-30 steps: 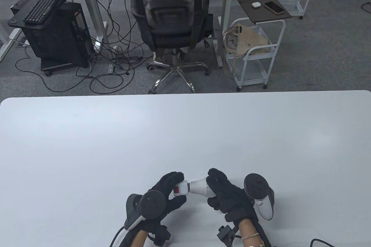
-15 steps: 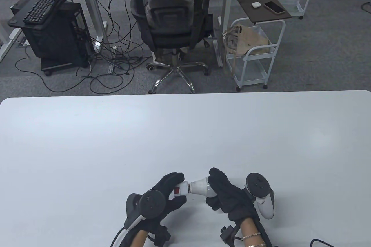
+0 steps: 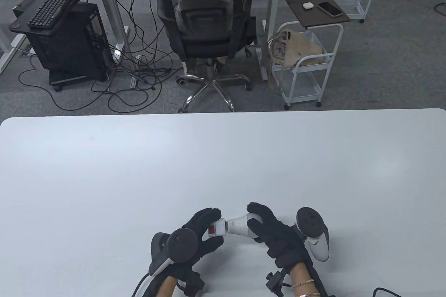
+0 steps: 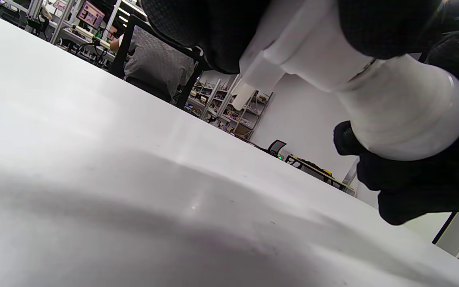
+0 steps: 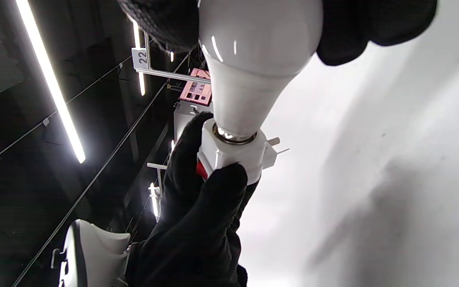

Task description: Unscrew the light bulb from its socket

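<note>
White light bulb (image 3: 238, 226) seated in a white socket (image 3: 216, 229), the pair held sideways just above the white surface (image 3: 223, 157) near its front edge, bulb end toward the right, socket end toward the left. Metal threaded collar (image 5: 233, 137) visible between bulb neck and socket mouth, so still joined. Red switch (image 3: 211, 230) showing on the socket's upper face, two plug prongs (image 5: 276, 146) sticking out of its side in the right wrist view. Right hand (image 3: 275, 237) wrapped around the bulb's round end, fingers (image 3: 259, 211) curled over the top of the globe, black glove covering most of it. Left hand (image 3: 202, 237) gripping the socket, fingertips (image 3: 209, 214) over its far side and thumb (image 3: 212, 243) under its near side. Tracker strapped on the back of each hand, dark disc facing up. Farther off, beyond the surface's far edge on grey carpet: black mesh office chair (image 3: 205, 25), white wire cart (image 3: 306, 63) with a tan bag, black stand carrying a keyboard (image 3: 48, 8), loose cables (image 3: 136, 77) on the floor.
</note>
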The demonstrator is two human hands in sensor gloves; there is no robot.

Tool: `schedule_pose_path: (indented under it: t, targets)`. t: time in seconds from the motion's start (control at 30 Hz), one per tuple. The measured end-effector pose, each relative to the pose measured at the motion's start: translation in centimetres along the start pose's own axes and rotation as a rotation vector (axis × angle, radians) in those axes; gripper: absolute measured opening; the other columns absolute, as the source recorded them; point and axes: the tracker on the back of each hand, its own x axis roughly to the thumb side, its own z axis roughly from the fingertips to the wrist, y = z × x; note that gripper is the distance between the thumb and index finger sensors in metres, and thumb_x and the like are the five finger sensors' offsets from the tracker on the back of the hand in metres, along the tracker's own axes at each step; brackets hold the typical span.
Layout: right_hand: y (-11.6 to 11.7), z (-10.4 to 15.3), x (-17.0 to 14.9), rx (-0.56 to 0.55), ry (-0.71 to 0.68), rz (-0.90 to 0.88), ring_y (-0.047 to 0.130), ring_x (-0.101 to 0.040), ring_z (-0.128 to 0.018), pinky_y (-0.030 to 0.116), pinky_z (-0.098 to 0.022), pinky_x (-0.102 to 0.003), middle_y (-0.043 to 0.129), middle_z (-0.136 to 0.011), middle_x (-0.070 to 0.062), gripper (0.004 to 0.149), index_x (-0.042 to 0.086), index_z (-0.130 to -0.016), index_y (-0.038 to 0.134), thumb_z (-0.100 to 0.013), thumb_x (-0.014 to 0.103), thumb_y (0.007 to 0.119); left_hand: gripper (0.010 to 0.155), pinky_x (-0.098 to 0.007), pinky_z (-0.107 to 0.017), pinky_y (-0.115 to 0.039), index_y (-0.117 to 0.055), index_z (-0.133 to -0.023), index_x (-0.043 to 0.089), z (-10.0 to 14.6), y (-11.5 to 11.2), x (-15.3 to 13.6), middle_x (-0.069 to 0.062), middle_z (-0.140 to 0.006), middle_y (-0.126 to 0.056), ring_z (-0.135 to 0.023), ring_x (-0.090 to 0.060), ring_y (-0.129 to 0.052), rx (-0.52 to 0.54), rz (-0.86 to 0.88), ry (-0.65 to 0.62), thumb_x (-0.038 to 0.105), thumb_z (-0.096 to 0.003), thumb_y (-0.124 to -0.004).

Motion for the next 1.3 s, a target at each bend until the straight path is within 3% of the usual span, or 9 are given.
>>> schedule_pose_path:
  t: [0.17, 0.3, 0.43, 0.57, 0.7, 0.77, 0.93, 1.13, 1.3]
  targets:
    - [0.14, 0.12, 0.17, -0.062, 0.056, 0.066, 0.087, -0.039, -0.066, 0.077, -0.049, -0.052, 0.057, -0.103, -0.038, 0.072, 0.004, -0.116, 0.039, -0.067, 0.052, 0.061, 0.072, -0.040, -0.085, -0.064, -0.050, -0.112, 0.038, -0.01, -0.09, 0.08, 0.002, -0.119, -0.065, -0.108, -0.018, -0.077, -0.005, -0.003, -0.006, 0.054, -0.0497, -0.083]
    - [0.10, 0.21, 0.22, -0.115, 0.089, 0.154, 0.094, -0.031, -0.053, 0.082, -0.039, -0.044, 0.069, -0.096, -0.035, 0.065, 0.008, -0.113, 0.051, -0.067, 0.052, 0.060, 0.072, -0.040, -0.085, -0.064, -0.051, -0.111, 0.038, 0.00, -0.22, 0.07, 0.002, -0.118, -0.066, -0.107, -0.018, -0.078, -0.016, -0.004, -0.010, 0.055, -0.0492, -0.084]
    - [0.16, 0.05, 0.01, -0.069, 0.063, 0.076, 0.090, -0.036, -0.060, 0.079, -0.044, -0.049, 0.063, -0.099, -0.037, 0.060, 0.008, -0.112, 0.051, -0.067, 0.045, 0.066, 0.072, -0.039, -0.085, -0.064, -0.052, -0.111, 0.038, 0.00, -0.11, 0.05, 0.002, -0.118, -0.066, -0.107, -0.018, -0.078, -0.015, -0.013, -0.012, 0.054, -0.0487, -0.084]
    - [0.28, -0.08, 0.05, 0.012, 0.028, 0.024, 0.075, -0.048, -0.080, 0.066, -0.060, -0.061, 0.044, -0.110, -0.035, 0.062, 0.011, -0.114, 0.040, -0.066, 0.038, 0.070, 0.072, -0.040, -0.085, -0.064, -0.052, -0.111, 0.038, 0.03, -0.08, -0.10, 0.002, -0.118, -0.067, -0.107, -0.018, -0.078, -0.015, -0.017, -0.006, 0.055, -0.0488, -0.084]
    - [0.37, -0.01, -0.17, -0.010, 0.028, 0.029, 0.075, -0.047, -0.081, 0.066, -0.060, -0.060, 0.045, -0.110, -0.033, 0.063, 0.011, -0.114, 0.037, -0.068, 0.042, 0.065, 0.072, -0.040, -0.085, -0.064, -0.051, -0.111, 0.038, 0.09, 0.04, -0.01, 0.001, -0.118, -0.066, -0.107, -0.018, -0.077, -0.006, -0.025, -0.009, 0.054, -0.0491, -0.084]
    - [0.32, 0.18, -0.21, -0.070, 0.062, 0.043, 0.086, -0.042, -0.070, 0.075, -0.052, -0.054, 0.054, -0.104, -0.040, 0.074, 0.001, -0.115, 0.037, -0.067, 0.052, 0.061, 0.072, -0.039, -0.086, -0.063, -0.050, -0.111, 0.040, 0.07, 0.07, 0.03, 0.003, -0.119, -0.064, -0.108, -0.017, -0.076, -0.004, -0.009, -0.012, 0.054, -0.0492, -0.084]
    - [0.06, 0.24, 0.05, -0.093, 0.080, 0.119, 0.095, -0.030, -0.052, 0.083, -0.038, -0.044, 0.073, -0.092, -0.035, 0.068, 0.003, -0.112, 0.051, -0.066, 0.052, 0.064, 0.071, -0.039, -0.086, -0.063, -0.050, -0.110, 0.041, 0.07, 0.08, 0.08, 0.004, -0.119, -0.064, -0.109, -0.017, -0.076, -0.010, -0.014, -0.015, 0.054, -0.0489, -0.084]
    - [0.34, -0.13, -0.13, 0.017, -0.008, 0.032, 0.074, -0.046, -0.083, 0.064, -0.063, -0.061, 0.045, -0.110, -0.034, 0.069, 0.007, -0.114, 0.032, -0.065, 0.039, 0.070, 0.071, -0.040, -0.085, -0.063, -0.051, -0.110, 0.040, 0.01, 0.12, -0.13, 0.003, -0.119, -0.065, -0.108, -0.018, -0.076, -0.005, -0.020, -0.003, 0.054, -0.0492, -0.085]
    - [0.36, -0.08, -0.29, -0.008, 0.005, 0.029, 0.074, -0.045, -0.084, 0.063, -0.063, -0.061, 0.045, -0.110, -0.035, 0.072, 0.005, -0.115, 0.030, -0.067, 0.045, 0.066, 0.071, -0.040, -0.085, -0.063, -0.050, -0.111, 0.040, 0.02, 0.14, -0.22, 0.003, -0.119, -0.064, -0.108, -0.018, -0.076, 0.000, -0.019, -0.005, 0.054, -0.0494, -0.084]
